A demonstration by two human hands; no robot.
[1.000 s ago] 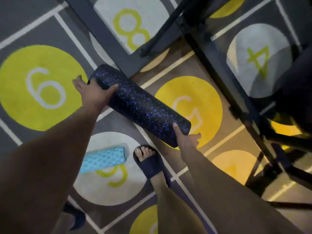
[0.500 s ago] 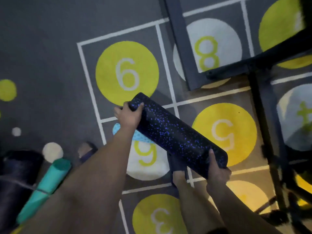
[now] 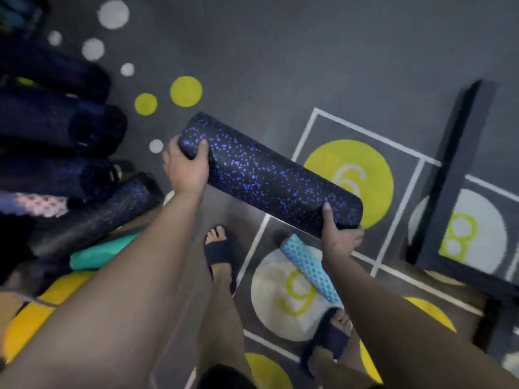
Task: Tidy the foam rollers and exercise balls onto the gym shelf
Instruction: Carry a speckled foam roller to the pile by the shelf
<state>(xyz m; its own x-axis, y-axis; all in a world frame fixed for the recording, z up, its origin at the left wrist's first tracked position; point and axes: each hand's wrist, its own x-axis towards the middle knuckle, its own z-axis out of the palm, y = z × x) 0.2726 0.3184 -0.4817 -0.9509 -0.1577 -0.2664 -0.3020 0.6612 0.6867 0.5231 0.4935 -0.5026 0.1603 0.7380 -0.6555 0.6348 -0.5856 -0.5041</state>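
**Storage, 9 o'clock edge.** A pile of dark rolls (image 3: 59, 122) lies on its side, ends pointing to 3 o'clock. Whatever frame carries it cannot be made out. Lower in the pile:
- one black roll with blue flecks (image 3: 106, 211)
- a pink-and-white patterned piece (image 3: 42, 204)
- a teal roll (image 3: 104, 254), just below the flecked roll
- a yellow item (image 3: 36, 313) at 7 o'clock, too blurred to identify

**Left hand (image 3: 185, 167).** It grips the 10 o'clock end of the speckled foam roller (image 3: 269, 175). The fingers (image 3: 200, 148) are curled tight over the rim of the end face, with the palm against the side of the roller.

**Right hand (image 3: 339, 237).** It holds the 4 o'clock end from beneath. The thumb (image 3: 327, 213) is laid up against the side of the roller. The other fingers wrap under and are hidden, so their spread cannot be told.

**Speckled foam roller.** Black with blue flecks. It is held off the floor between the two hands, slanting from 10 o'clock down to 4 o'clock, near the pile and not touching it.

**Floor items.**
- A light blue textured roller (image 3: 309, 268) lies on the white circle marked 9 (image 3: 280, 299), just under the right wrist.
- Two feet in dark slides (image 3: 219, 254) stand at 6 o'clock.
- A yellow circle marked 6 (image 3: 370, 169) is partly covered by the roller's lower end.
- A dark beam (image 3: 449, 178) stands at 3 o'clock.
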